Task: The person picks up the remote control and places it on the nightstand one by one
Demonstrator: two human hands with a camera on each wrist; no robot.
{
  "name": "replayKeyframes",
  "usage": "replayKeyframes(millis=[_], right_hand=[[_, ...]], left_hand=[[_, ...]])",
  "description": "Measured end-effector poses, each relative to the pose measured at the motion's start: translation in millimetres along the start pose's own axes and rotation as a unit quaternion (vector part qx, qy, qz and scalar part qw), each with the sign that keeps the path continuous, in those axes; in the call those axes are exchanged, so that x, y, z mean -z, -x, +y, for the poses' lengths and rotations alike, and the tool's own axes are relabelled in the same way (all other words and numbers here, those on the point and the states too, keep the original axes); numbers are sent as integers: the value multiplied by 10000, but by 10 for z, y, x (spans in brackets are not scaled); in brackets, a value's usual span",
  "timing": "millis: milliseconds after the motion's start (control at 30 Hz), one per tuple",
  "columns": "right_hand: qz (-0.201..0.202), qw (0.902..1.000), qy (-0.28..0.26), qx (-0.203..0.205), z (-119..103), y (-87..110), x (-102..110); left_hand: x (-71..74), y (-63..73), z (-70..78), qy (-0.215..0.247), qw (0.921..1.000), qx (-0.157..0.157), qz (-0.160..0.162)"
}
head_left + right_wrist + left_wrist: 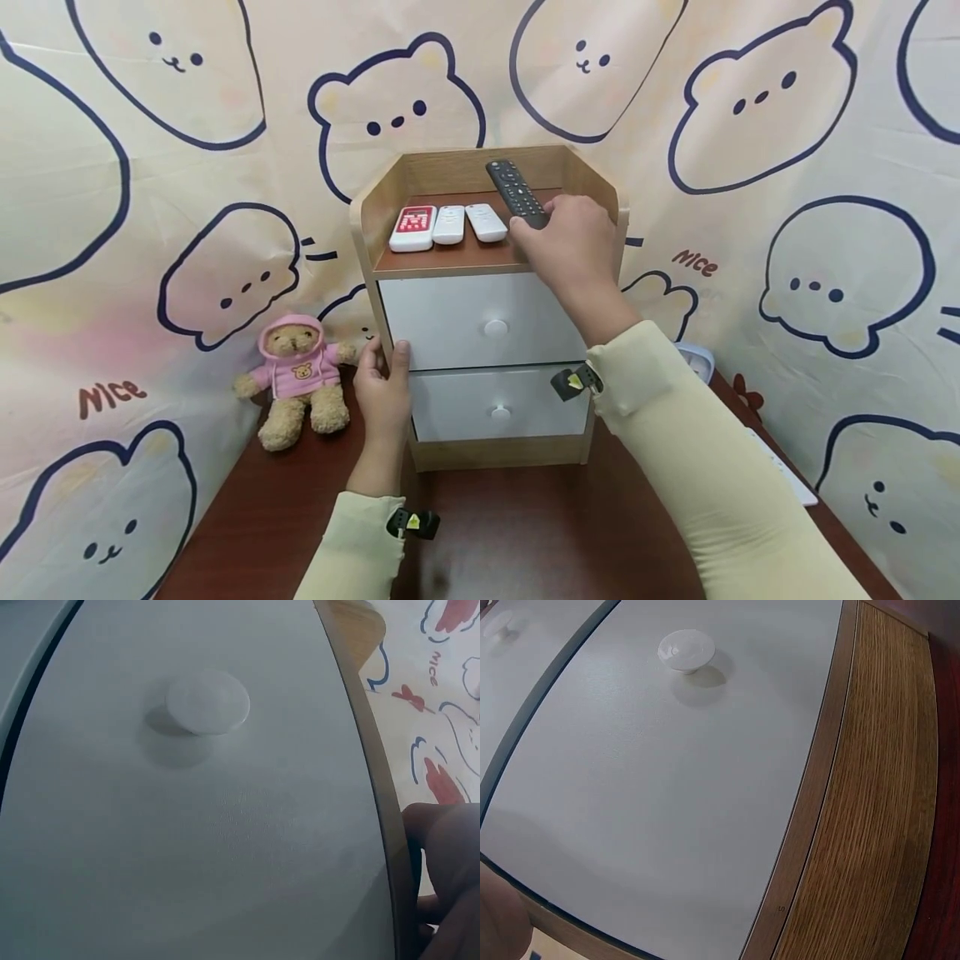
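My right hand [573, 242] grips a black remote control [517, 193] by its near end, over the top shelf [480, 254] of a small cabinet with two white drawers. Beside it on that shelf, a white device with a red face [412, 225] and two white remotes, a middle one [449, 225] and a right one [486, 222], form a row. Against the cabinet's left side rests my left hand [386, 396], thumb pointing up along the front edge and holding nothing loose. Both the upper drawer [450, 321] and lower drawer [457, 408] sit closed; the lower knob [687, 651] shows in the left wrist view.
A teddy bear in a pink hoodie [300, 375] sits left of the cabinet on the dark red tabletop [247, 508]. Behind the right arm, a pale container [697, 360] is partly hidden. A white flat item [787, 471] lies at the right edge. Printed cloth walls surround everything.
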State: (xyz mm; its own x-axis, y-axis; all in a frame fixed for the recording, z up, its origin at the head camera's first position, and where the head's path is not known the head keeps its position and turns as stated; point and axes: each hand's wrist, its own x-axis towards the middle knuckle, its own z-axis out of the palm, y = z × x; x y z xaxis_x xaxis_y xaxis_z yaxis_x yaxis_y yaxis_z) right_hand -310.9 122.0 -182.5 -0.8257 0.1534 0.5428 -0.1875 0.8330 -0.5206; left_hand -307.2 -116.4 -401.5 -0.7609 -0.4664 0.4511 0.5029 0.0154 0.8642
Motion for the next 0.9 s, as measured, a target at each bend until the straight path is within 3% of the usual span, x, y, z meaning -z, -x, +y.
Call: replayKeyframes(millis=[333,900], right_hand=[[-212,9980,601,-37,-63,-108,-17],[-578,9926,1021,-326,-116,-152,-50]], left_hand=[[-5,-9,-5,32,10000,-91,16],[-4,-3,-6,74,9999,-73,16]])
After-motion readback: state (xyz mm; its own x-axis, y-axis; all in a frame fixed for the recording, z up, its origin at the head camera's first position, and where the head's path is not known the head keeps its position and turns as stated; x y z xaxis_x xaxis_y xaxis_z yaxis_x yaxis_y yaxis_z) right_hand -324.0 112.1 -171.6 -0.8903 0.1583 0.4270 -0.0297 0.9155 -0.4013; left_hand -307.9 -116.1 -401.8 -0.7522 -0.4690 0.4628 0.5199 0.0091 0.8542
